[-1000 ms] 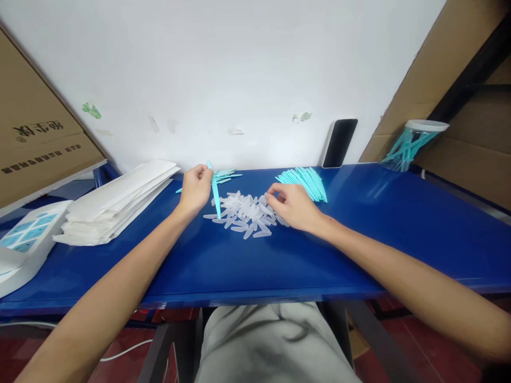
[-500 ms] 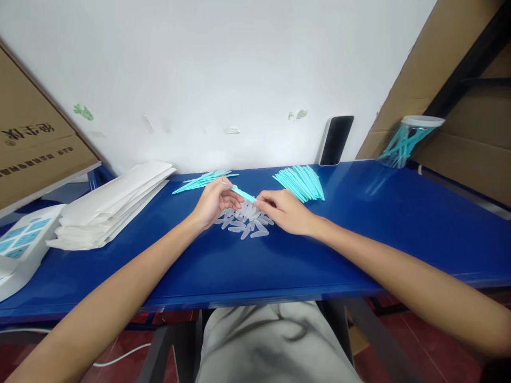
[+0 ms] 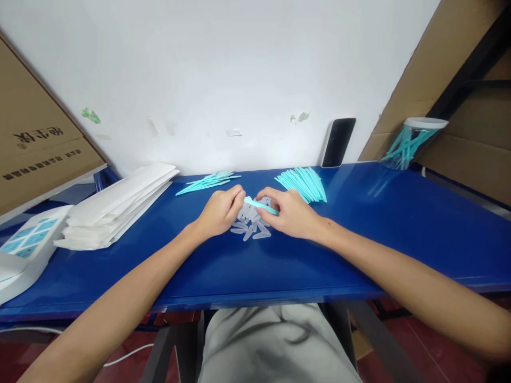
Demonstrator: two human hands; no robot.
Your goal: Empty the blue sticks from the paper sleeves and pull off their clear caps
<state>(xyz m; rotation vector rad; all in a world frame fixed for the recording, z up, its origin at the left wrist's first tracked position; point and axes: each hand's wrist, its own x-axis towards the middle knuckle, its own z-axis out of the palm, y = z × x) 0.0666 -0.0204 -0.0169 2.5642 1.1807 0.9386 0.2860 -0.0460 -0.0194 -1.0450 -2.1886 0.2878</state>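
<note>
A thin turquoise stick (image 3: 261,206) spans the gap between my two hands, above a pile of translucent plastic pieces (image 3: 250,226). My left hand (image 3: 224,209) is closed in a pinch at the stick's left end, where something pale shows by the fingertips. The fingers of my right hand (image 3: 285,210) grip the stick's other end. Behind my left hand lies a small heap of turquoise sticks (image 3: 205,182); a larger fanned bundle of turquoise sticks (image 3: 305,183) is behind my right hand.
On the blue table (image 3: 223,271), white sleeves (image 3: 115,205) are stacked at the left beside a white device (image 3: 35,239). A phone (image 3: 338,142) leans on the wall. A clear jar (image 3: 409,143) of turquoise sticks stands at the right. A cardboard box (image 3: 40,133) is far left.
My left hand has turned over and its fingers have closed at the stick's left end. The stick has moved slightly right and down. The view has shifted a little.
</note>
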